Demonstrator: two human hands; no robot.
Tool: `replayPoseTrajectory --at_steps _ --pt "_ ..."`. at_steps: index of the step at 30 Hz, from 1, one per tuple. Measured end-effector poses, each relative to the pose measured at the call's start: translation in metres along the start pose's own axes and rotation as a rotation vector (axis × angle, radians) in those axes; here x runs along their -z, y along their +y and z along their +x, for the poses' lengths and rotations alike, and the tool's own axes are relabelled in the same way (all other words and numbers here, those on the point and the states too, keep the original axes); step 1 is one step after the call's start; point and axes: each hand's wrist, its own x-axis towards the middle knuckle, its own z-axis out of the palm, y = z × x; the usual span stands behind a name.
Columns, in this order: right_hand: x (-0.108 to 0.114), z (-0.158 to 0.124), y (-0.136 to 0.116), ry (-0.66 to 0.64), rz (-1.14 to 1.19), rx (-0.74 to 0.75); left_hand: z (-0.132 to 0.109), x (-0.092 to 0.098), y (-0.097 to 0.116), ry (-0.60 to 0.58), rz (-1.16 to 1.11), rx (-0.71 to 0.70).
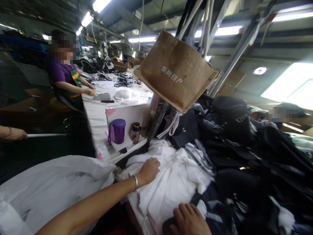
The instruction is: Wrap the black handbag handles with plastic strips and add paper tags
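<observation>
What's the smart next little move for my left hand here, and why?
I'd probably draw one sheet free with your left hand: its curled fingers already rest on the rumpled, overlapping white sheets, while your right hand lies apart, over a black item.

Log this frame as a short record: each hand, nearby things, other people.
Left hand: on white sheets
Right hand: at a black item, grip unclear
Right side: heaped black bags
Beyond: purple container, flask
Above: tilted brown bag
Others: co-worker beside white-covered table; another person's hand, far left, with white strip
</observation>
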Motion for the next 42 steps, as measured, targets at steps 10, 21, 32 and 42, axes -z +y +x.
replayPoseTrajectory --at_steps 10,21,32,42 --pt "0.034 0.0 -0.012 -0.194 0.161 -0.119 -0.029 -0.049 0.065 -0.224 -0.2 -0.311" --pt "0.032 -0.041 -0.012 -0.158 0.236 -0.102 0.004 -0.076 0.041 -0.225 -0.634 0.131" --pt "0.031 0.002 0.018 -0.113 0.696 -0.918 0.0 -0.055 0.029 -0.166 -1.009 0.278" --pt "-0.011 0.038 0.05 -0.261 0.97 -0.981 0.001 -0.044 0.039 -0.12 -1.175 0.321"
